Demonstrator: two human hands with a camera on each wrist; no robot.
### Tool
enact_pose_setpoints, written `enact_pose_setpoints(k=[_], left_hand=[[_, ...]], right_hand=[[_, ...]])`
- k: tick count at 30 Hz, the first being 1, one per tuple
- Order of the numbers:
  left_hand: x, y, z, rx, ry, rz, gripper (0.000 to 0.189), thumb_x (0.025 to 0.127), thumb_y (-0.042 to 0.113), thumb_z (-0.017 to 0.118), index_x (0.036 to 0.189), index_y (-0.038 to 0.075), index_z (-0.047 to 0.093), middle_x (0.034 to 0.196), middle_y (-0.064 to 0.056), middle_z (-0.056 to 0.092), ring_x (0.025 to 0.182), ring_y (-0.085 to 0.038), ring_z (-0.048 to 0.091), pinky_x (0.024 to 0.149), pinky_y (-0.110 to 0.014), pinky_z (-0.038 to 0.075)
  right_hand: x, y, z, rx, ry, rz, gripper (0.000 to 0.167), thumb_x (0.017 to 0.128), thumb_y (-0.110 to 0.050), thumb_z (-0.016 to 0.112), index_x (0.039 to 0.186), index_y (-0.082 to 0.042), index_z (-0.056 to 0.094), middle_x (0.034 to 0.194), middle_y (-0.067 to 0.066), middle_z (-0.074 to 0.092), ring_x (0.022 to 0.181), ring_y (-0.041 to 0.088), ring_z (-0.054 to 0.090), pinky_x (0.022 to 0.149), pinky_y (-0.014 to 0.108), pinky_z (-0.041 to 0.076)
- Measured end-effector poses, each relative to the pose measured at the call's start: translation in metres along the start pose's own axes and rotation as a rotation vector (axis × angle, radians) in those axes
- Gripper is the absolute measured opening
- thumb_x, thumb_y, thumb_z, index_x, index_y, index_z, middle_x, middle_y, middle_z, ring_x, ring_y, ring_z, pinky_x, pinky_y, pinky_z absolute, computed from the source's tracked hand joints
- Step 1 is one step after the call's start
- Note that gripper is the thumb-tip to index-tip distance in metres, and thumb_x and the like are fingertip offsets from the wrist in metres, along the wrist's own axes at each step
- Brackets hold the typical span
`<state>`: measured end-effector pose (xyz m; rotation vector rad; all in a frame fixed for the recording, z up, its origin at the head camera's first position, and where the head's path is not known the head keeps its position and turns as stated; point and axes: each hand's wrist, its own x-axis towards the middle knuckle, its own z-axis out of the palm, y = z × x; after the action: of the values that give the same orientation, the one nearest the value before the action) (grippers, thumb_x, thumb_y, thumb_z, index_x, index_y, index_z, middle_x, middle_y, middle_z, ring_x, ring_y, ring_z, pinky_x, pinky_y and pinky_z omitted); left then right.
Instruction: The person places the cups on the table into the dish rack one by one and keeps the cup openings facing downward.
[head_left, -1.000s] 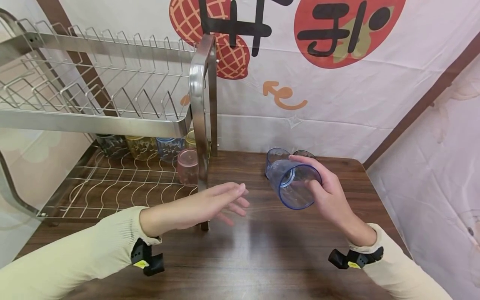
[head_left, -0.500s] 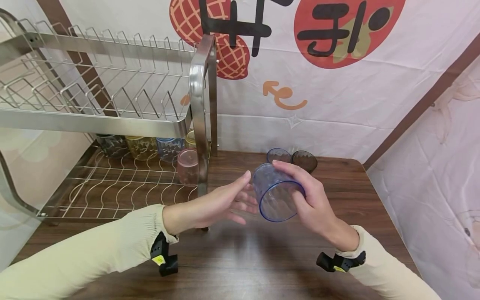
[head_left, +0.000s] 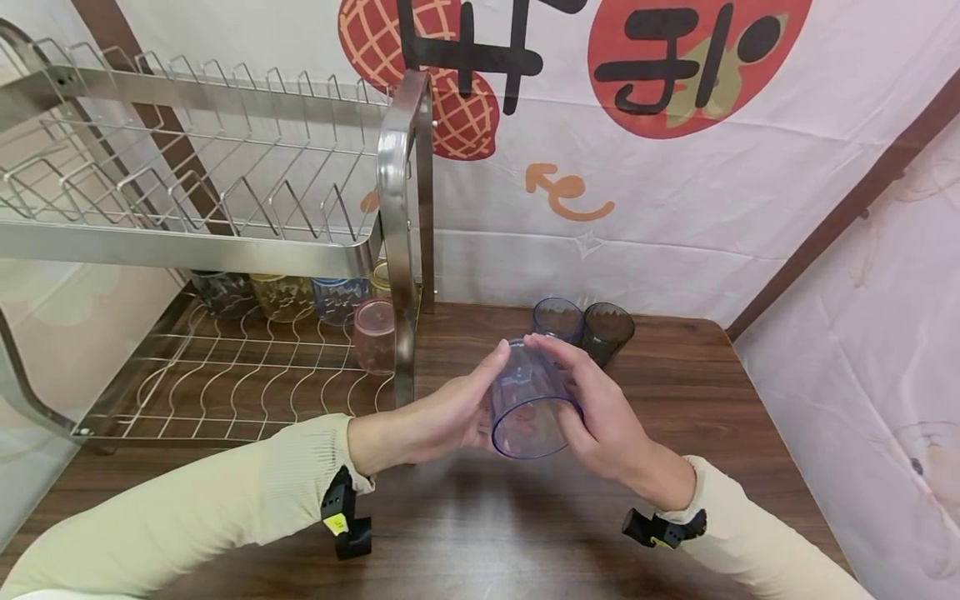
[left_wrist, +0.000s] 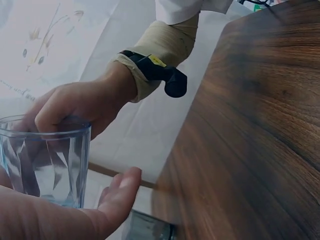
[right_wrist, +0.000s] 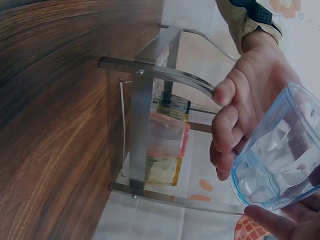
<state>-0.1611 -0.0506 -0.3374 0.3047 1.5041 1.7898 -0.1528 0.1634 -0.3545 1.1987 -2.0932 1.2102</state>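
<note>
A clear blue drinking glass [head_left: 525,379] is held tilted above the table, its mouth facing me. My right hand [head_left: 611,421] grips it from the right, with the thumb inside the rim and fingers along the outside. Beside the glass on the left is my left hand [head_left: 438,417], thumb up near the base and fingers partly behind the glass. In the right wrist view the fingers of the left hand [right_wrist: 245,105] are loosely bent next to the glass [right_wrist: 275,160]; whether they touch it I cannot tell. The left wrist view shows the glass [left_wrist: 47,165] close to the left palm.
Behind the hands, another blue glass [head_left: 557,315] and a dark grey glass [head_left: 607,329] stand on the wooden table [head_left: 675,517]. At left is a two-tier metal dish rack [head_left: 397,175]; its lower shelf holds a pink glass [head_left: 375,333] and several other coloured glasses.
My right hand has brought the blue glass leftward and closer to me, away from the two glasses at the back. My left hand has moved right to beside it.
</note>
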Motion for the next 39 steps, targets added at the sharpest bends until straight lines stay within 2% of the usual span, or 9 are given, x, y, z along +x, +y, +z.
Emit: enact_pose_setpoints(k=[3,6,13,19,25,28,31,35,39], left_hand=[[0.001,-0.001,-0.001,-0.006,-0.010,0.009,0.081,0.106,0.063,0.024,0.146,-0.004,0.043,0.128,-0.029,0.060,0.116,-0.037,0.064,0.093,-0.050,0.056],[0.002,-0.002,-0.001,-0.023,-0.021,0.022,0.077,0.107,0.061,0.025,0.143,-0.005,0.045,0.120,-0.022,0.062,0.108,-0.033,0.066,0.091,-0.046,0.058],[0.005,-0.002,0.000,-0.059,-0.073,0.073,0.066,0.108,0.052,0.035,0.138,-0.005,0.048,0.104,-0.008,0.062,0.087,-0.018,0.068,0.075,-0.030,0.059],[0.005,-0.003,-0.002,-0.064,-0.107,0.109,0.059,0.108,0.046,0.043,0.145,0.000,0.039,0.115,-0.008,0.068,0.090,-0.019,0.067,0.075,-0.030,0.060],[0.005,-0.004,-0.004,-0.050,-0.097,0.113,0.057,0.107,0.041,0.047,0.148,0.003,0.036,0.116,-0.012,0.067,0.092,-0.020,0.068,0.075,-0.031,0.059],[0.005,-0.005,-0.004,-0.043,-0.099,0.117,0.057,0.107,0.040,0.048,0.149,0.003,0.035,0.114,-0.010,0.068,0.094,-0.020,0.068,0.076,-0.031,0.059],[0.005,-0.005,-0.005,-0.033,-0.091,0.113,0.058,0.106,0.039,0.049,0.150,0.004,0.034,0.114,-0.009,0.069,0.096,-0.019,0.069,0.075,-0.030,0.058],[0.004,-0.006,-0.007,-0.014,-0.070,0.098,0.062,0.104,0.039,0.052,0.153,0.006,0.031,0.120,-0.013,0.066,0.100,-0.022,0.068,0.076,-0.030,0.058],[0.004,-0.006,-0.009,0.026,-0.053,0.085,0.067,0.102,0.039,0.054,0.155,0.007,0.026,0.132,-0.020,0.060,0.110,-0.025,0.065,0.084,-0.036,0.058]], right_hand=[[-0.002,0.000,0.001,-0.011,-0.028,0.032,0.066,0.081,0.015,0.043,0.146,0.010,0.034,0.144,0.021,0.053,0.135,0.025,0.052,0.108,0.028,0.045],[-0.004,0.001,0.001,-0.034,-0.031,0.030,0.069,0.081,0.015,0.045,0.148,0.011,0.028,0.144,0.022,0.053,0.136,0.026,0.052,0.106,0.028,0.047],[-0.004,0.005,0.001,-0.057,-0.046,-0.061,0.075,0.078,0.013,0.044,0.149,0.014,0.022,0.144,0.025,0.053,0.137,0.027,0.050,0.112,0.030,0.042],[-0.002,0.008,0.000,-0.083,-0.051,-0.148,0.072,0.077,0.010,0.043,0.146,0.018,0.024,0.143,0.026,0.051,0.138,0.028,0.050,0.115,0.033,0.038],[0.000,0.009,-0.001,-0.073,-0.081,-0.157,0.066,0.081,0.004,0.049,0.144,0.017,0.032,0.145,0.024,0.050,0.139,0.029,0.048,0.117,0.034,0.035],[0.001,0.009,-0.004,-0.071,-0.102,-0.173,0.055,0.095,-0.007,0.051,0.143,0.016,0.036,0.145,0.025,0.049,0.140,0.031,0.046,0.118,0.035,0.034],[0.002,0.008,-0.006,-0.062,-0.125,-0.193,0.054,0.104,-0.023,0.050,0.142,0.014,0.039,0.146,0.026,0.047,0.140,0.033,0.044,0.119,0.036,0.032],[0.002,0.007,-0.009,-0.056,-0.153,-0.206,0.057,0.105,-0.031,0.051,0.141,0.012,0.042,0.147,0.026,0.047,0.141,0.034,0.043,0.120,0.038,0.030],[0.002,0.007,-0.012,-0.063,-0.168,-0.218,0.059,0.106,-0.037,0.048,0.140,0.011,0.044,0.147,0.025,0.047,0.141,0.035,0.042,0.120,0.040,0.030]])
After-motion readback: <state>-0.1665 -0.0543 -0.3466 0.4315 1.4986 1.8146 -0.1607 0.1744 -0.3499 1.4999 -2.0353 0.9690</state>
